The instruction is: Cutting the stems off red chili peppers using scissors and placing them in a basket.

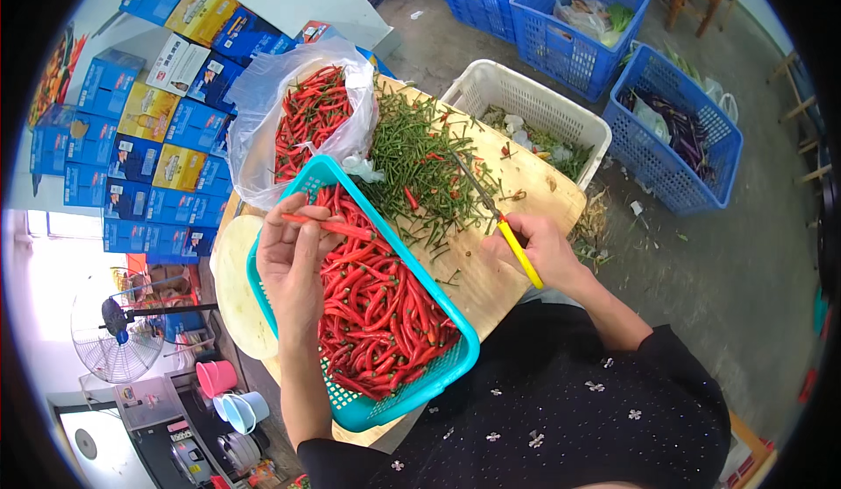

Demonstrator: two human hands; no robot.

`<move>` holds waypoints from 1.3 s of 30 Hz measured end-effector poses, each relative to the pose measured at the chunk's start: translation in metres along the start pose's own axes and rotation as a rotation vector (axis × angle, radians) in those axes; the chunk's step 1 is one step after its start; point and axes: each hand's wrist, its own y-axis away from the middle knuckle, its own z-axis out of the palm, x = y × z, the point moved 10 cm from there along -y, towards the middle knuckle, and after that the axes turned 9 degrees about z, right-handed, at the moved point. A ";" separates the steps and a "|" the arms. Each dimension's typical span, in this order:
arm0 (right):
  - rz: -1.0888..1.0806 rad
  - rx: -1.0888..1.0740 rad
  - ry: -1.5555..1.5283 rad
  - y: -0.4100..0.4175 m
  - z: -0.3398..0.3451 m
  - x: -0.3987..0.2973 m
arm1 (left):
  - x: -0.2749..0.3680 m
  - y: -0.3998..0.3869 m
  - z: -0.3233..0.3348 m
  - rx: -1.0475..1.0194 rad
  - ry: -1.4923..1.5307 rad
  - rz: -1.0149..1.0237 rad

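Between the thumb and fingers of my left hand [292, 259] is a red chili pepper [341, 228], held over a teal plastic basket [420, 242]. Red chilies without stems [381, 311] fill much of that basket. My right hand [542, 249] grips scissors with yellow handles [519, 256], their blades pointing at a heap of cut green chili stems [420, 154]. A few red bits lie among the stems. Beyond the basket, a clear plastic bag [256, 154] stands open, with red chilies [315, 114] still bearing green stems inside.
Everything stands on a wooden table [489, 279]. At its far edge is a white crate [525, 91] with vegetable scraps. Blue crates [558, 55] with produce stand on the floor. A round board [240, 285] lies left of the basket, near a standing fan [118, 338] and stacked boxes [151, 160].
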 end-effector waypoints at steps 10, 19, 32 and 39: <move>-0.132 0.008 -0.058 -0.022 -0.004 0.000 | 0.000 0.043 -0.016 -0.406 -0.410 -0.336; -0.180 0.107 -0.081 -0.020 -0.012 0.007 | -0.007 -0.082 -0.075 -0.167 -0.803 -0.129; -0.260 0.159 -0.117 -0.015 -0.016 0.001 | -0.146 -0.205 -0.127 -0.359 -1.358 0.075; -0.258 0.183 -0.059 -0.013 -0.018 0.000 | -0.155 -0.198 -0.116 -0.532 -1.426 -0.076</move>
